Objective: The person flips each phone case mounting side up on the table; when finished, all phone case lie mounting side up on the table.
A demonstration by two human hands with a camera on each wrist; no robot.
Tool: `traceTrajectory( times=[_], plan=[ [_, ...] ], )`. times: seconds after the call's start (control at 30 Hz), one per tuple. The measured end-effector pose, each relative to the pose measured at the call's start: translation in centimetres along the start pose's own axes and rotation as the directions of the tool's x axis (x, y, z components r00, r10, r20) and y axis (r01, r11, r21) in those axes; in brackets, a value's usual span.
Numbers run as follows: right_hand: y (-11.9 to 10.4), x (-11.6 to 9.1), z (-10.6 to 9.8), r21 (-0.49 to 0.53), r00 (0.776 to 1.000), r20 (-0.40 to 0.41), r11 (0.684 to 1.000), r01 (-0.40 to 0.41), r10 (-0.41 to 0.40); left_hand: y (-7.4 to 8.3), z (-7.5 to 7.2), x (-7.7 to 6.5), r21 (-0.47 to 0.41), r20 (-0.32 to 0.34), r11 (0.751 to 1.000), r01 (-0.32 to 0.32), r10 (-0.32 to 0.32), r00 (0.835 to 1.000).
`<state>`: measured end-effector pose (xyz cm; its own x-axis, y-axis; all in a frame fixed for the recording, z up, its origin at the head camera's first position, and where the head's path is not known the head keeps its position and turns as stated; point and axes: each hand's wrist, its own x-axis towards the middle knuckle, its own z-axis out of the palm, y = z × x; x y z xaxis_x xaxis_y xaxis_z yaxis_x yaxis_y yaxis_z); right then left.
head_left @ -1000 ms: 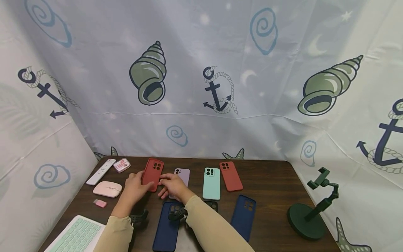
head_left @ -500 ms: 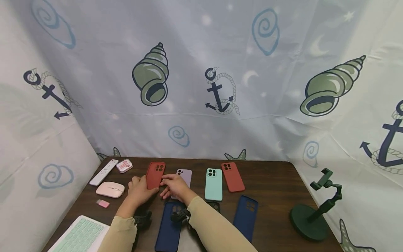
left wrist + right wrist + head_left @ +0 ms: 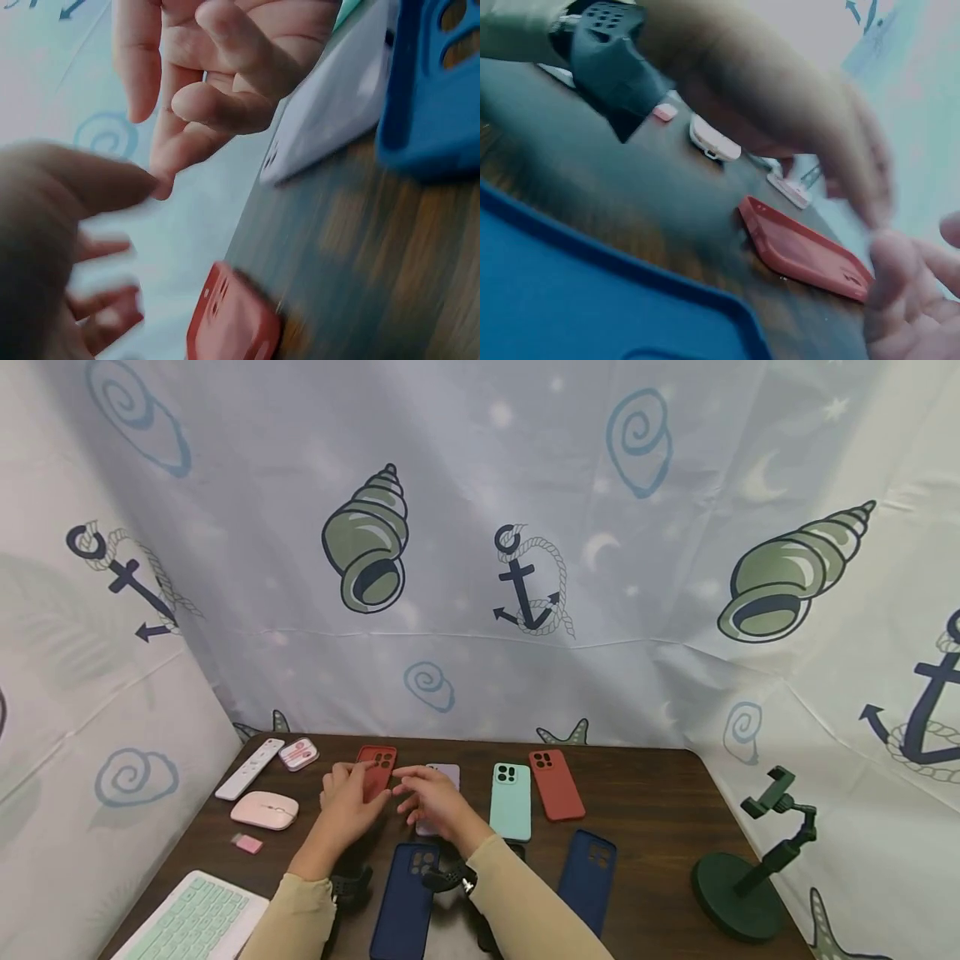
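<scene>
A red phone case [image 3: 378,768] lies on the dark wooden table; its raised rim shows in the right wrist view [image 3: 810,255]. My left hand [image 3: 348,806] hovers over its near part with fingers loosely bent, holding nothing. Just to the right, my right hand [image 3: 437,802] hangs over a lilac phone [image 3: 448,772], fingers relaxed and nothing in them. In the left wrist view, the left thumb [image 3: 112,184] and a right-hand fingertip overlap; whether they touch, I cannot tell. A dark blue phone case [image 3: 401,902] lies nearer me, partly behind the right wrist strap.
On the right are a mint phone [image 3: 511,802], another red case [image 3: 557,785], another blue case [image 3: 587,881] and a dark green stand [image 3: 738,893]. Left are a white remote [image 3: 250,769], pink-white mouse [image 3: 265,810], pink USB stick [image 3: 247,843] and keyboard [image 3: 191,918].
My left hand has come off the red case's edge and risen above it. My right hand has shifted slightly right. The case stays on the table, and the head view has turned a little left.
</scene>
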<state>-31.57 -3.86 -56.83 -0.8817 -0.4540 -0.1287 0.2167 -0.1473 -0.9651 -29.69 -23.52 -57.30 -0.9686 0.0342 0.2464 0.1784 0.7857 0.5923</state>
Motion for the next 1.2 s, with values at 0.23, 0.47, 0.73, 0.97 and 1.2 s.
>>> traceTrajectory(
  times=[0.23,0.47,0.73,0.97,1.2],
  plan=[
    [0.0,-2.0,-1.0,-0.081,0.98,-0.188,0.996,0.045,-0.06,2.7,1.3,-0.3,-0.208,-0.005,0.97,-0.129,0.131,0.991],
    [0.3,-4.2,-3.2,-0.189,0.946,-0.316,0.982,0.005,-0.066,3.6,3.8,-1.0,-0.189,0.083,0.975,-0.116,0.134,0.988],
    [0.7,-6.0,-5.4,-0.197,0.927,-0.373,0.979,-0.043,-0.034,3.6,5.2,-1.4,-0.179,0.142,0.982,-0.065,0.091,0.986],
    [1.2,-6.0,-6.3,-0.148,0.952,-0.295,0.988,0.038,-0.08,3.4,5.8,-1.6,-0.237,0.155,0.971,-0.013,0.051,0.987],
    [2.2,-5.6,-6.7,-0.301,0.955,-0.279,0.953,0.012,-0.101,3.2,6.6,-1.6,-0.202,0.131,0.977,-0.064,0.092,0.987]
  ],
)
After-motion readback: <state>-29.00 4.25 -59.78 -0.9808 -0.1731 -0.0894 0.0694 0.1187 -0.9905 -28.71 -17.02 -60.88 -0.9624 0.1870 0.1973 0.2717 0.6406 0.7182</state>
